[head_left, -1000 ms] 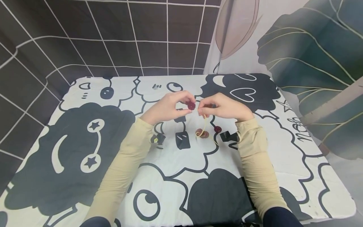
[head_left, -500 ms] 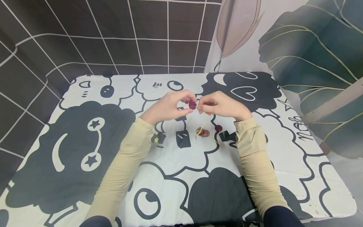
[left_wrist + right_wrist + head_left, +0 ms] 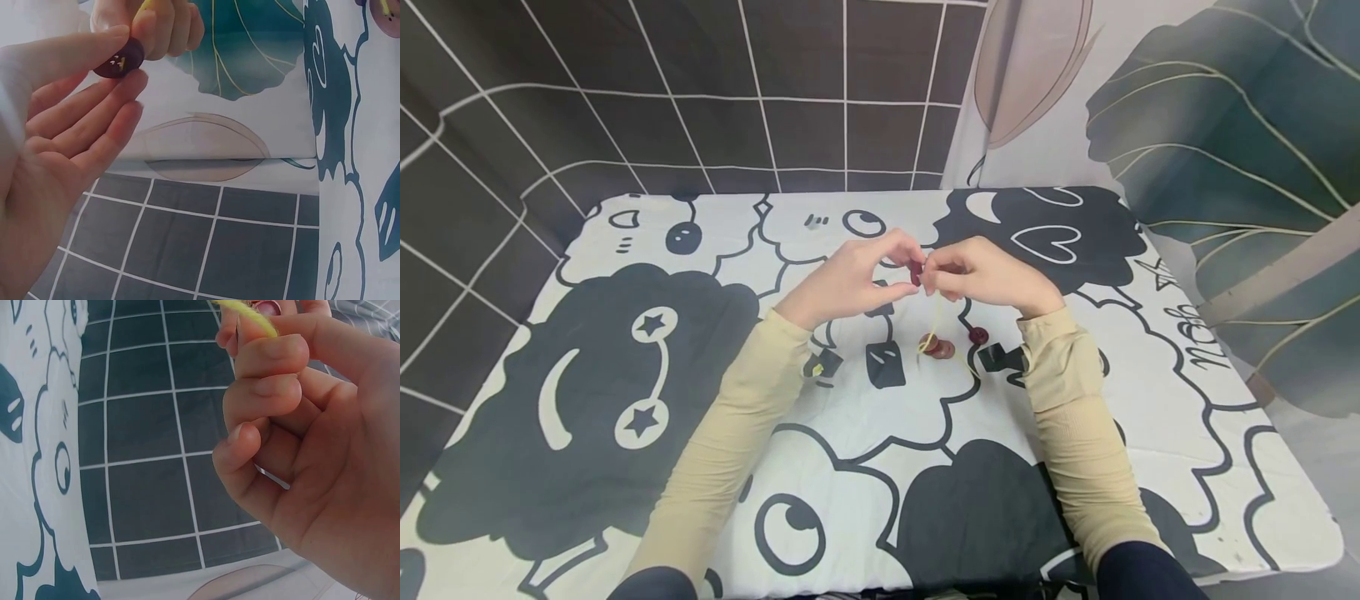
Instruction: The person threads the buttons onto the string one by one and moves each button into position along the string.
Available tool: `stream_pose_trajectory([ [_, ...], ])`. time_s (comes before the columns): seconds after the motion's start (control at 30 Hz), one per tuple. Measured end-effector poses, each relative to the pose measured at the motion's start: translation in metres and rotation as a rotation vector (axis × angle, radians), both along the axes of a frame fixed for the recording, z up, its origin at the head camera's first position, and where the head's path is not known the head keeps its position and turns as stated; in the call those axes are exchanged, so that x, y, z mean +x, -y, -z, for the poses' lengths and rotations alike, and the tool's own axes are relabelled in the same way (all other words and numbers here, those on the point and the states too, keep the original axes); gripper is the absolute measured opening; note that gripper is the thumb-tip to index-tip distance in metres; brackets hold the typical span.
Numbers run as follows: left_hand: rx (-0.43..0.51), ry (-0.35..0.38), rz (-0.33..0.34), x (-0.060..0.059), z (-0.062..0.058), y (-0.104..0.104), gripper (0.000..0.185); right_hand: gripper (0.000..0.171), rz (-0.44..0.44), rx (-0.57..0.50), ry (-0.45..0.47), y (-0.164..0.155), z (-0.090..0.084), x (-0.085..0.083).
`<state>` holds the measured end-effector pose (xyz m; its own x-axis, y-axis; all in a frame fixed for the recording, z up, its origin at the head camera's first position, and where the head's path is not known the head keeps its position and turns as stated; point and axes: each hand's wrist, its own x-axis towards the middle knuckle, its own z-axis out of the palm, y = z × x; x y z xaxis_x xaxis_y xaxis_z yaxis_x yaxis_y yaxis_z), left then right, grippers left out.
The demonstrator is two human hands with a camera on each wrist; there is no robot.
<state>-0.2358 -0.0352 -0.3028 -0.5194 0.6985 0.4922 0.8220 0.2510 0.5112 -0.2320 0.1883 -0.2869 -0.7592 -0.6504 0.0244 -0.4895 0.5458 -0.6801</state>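
Mid-threading, by the look of it: 1 dark red button [image 3: 914, 272] raised above the middle of the table [image 3: 1262, 500], not yet on the cord, with the cord's tip brought right up against it. Pinched by its rim in the left hand [image 3: 850, 283], between thumb and forefinger, the other fingers loosely extended beneath it. Round, flat, glossy maroon, with small holes at the centre showing pale in the left wrist view [image 3: 119, 57]. Just beside it, touching or nearly so, the right hand [image 3: 988, 275], fingers curled in and pinching the yellow cord [image 3: 937, 321] near its end; whether the tip has entered a hole cannot be told. Hanging from that hand down to the cloth, the cord reaches a small pile of reddish-brown buttons [image 3: 937, 346], apparently strung already. Loose near that pile, further right, 1 more dark red button [image 3: 977, 335], judged left to do.
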Motion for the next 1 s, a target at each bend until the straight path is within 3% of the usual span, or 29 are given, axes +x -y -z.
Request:
stream_pose_trajectory([
  [0.3, 0.122, -0.042, -0.028, -0.0009, 0.0017, -0.0049, 0.018, 0.019, 0.025, -0.028, 0.026, 0.0006, -0.0020, -0.0014],
  [0.5, 0.160, -0.063, -0.049, -0.0009, 0.0040, -0.0053, 0.018, 0.027, 0.031, -0.068, 0.089, -0.0008, -0.0008, -0.0017],
  [0.8, 0.185, -0.062, -0.004, -0.0017, 0.0052, -0.0027, 0.018, 0.015, -0.084, -0.012, 0.116, -0.0041, 0.0000, -0.0005],
  [1.0, 0.175, -0.051, 0.046, -0.0039, 0.0055, -0.0007, 0.010, 0.019, -0.115, -0.035, 0.105, -0.0028, 0.0004, -0.0012],
])
